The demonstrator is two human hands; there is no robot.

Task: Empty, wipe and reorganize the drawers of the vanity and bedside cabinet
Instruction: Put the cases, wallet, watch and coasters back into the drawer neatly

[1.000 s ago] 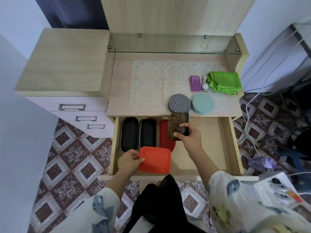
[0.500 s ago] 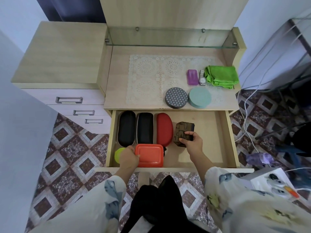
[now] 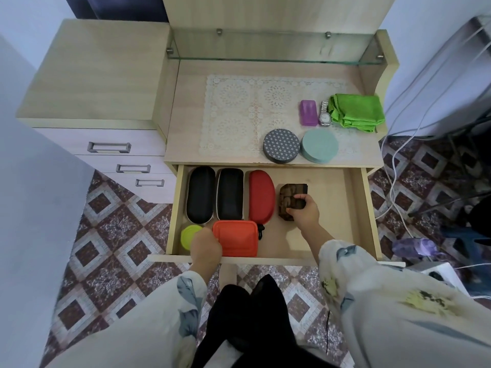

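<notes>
Hands inside the open vanity drawer (image 3: 340,205), one on a brown patterned pouch (image 3: 289,197), the other on an orange lidded box (image 3: 237,239).
Right hand (image 3: 304,212) curled round the pouch's near end, gripping it just beside a red glasses case (image 3: 261,195); left hand (image 3: 206,243) clasping the box's left edge at the front rail, fingertips hidden under the knuckles. Two black glasses cases (image 3: 201,195) packed side by side against the left wall. Yellow-green round container (image 3: 189,235) in the front-left corner, partly covered by the left hand. Bare wood open from pouch to right wall. Small black piece (image 3: 261,231) between box and red case, too hidden to name. Round patterned tin (image 3: 281,146) at the front edge of the vanity top (image 3: 186,123).
</notes>
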